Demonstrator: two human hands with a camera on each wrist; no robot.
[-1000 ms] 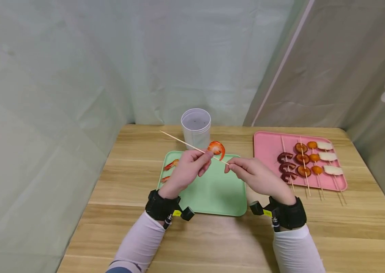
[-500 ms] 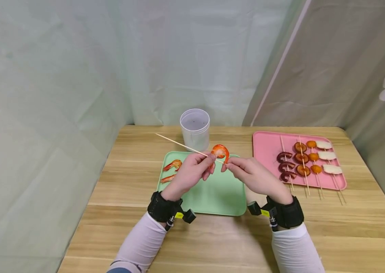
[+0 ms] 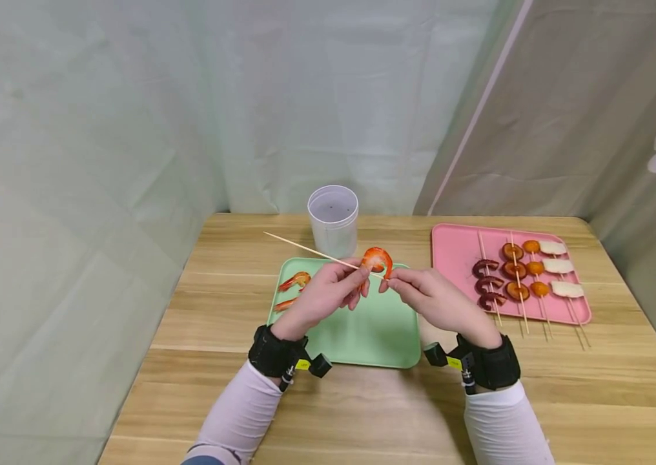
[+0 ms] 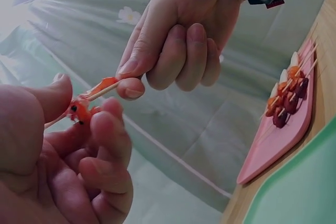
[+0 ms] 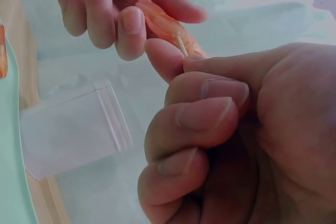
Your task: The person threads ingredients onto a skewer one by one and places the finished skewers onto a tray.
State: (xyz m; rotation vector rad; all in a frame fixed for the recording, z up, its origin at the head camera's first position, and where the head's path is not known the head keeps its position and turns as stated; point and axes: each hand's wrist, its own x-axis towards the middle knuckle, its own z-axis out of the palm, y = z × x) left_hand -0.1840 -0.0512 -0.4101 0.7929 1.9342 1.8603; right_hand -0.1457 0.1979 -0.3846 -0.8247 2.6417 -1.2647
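Above the green tray point(image 3: 371, 332), my left hand point(image 3: 322, 294) holds a red-orange shrimp point(image 3: 376, 252) between thumb and fingers. A thin wooden skewer point(image 3: 305, 247) runs through the hand, its pointed end sticking out to the far left. Thumb and forefinger of my right hand point(image 3: 435, 300) pinch the skewer's other end beside the shrimp's tail. In the right wrist view, a short length of the skewer point(image 5: 181, 45) comes out of the shrimp point(image 5: 163, 23). Part of the shrimp is hidden by the left fingers.
Two more shrimp point(image 3: 296, 280) lie at the green tray's left side, partly covered by the left hand. Behind it stands a white cup point(image 3: 334, 237). A pink tray point(image 3: 452, 258) at right bears several loaded skewers point(image 3: 516, 270). A curtain point(image 3: 328, 97) hangs behind the table.
The shrimp and my left hand have shifted slightly right, closer to the right fingers. The skewer's far end has dropped a little, and less of its near end shows between the hands.
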